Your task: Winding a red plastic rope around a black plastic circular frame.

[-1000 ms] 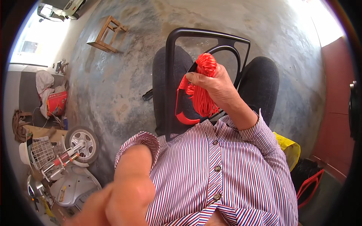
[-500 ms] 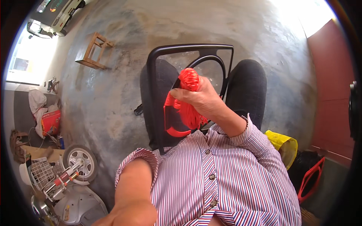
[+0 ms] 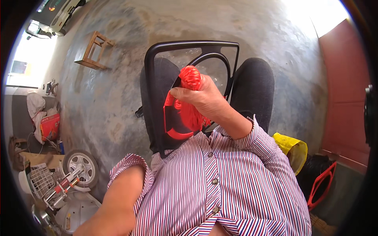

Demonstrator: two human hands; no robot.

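Observation:
My right hand (image 3: 204,95) is closed round a thick hank of shiny red cord (image 3: 190,78), its rounded end standing up above the thumb. Loose loops of the same cord hang below the fist. Over my lap, between the knees, stands a black frame (image 3: 193,44) with a curved inner ring. Red strands lie around the lower part of that ring, close to my shirt. My left forearm (image 3: 118,200) reaches down to the lower left edge, and the hand itself is out of the picture.
A small wooden stool (image 3: 94,51) lies on the concrete floor at far left. A wheeled vehicle part (image 3: 81,169) and a red bag (image 3: 50,126) are on the left. On the right are a yellow bag (image 3: 291,149), a red frame (image 3: 323,185) and a red door (image 3: 344,90).
My left arm has moved down and left, taking its hand out of view. My right hand still grips the cord hank. The whole scene has shifted slightly left and up.

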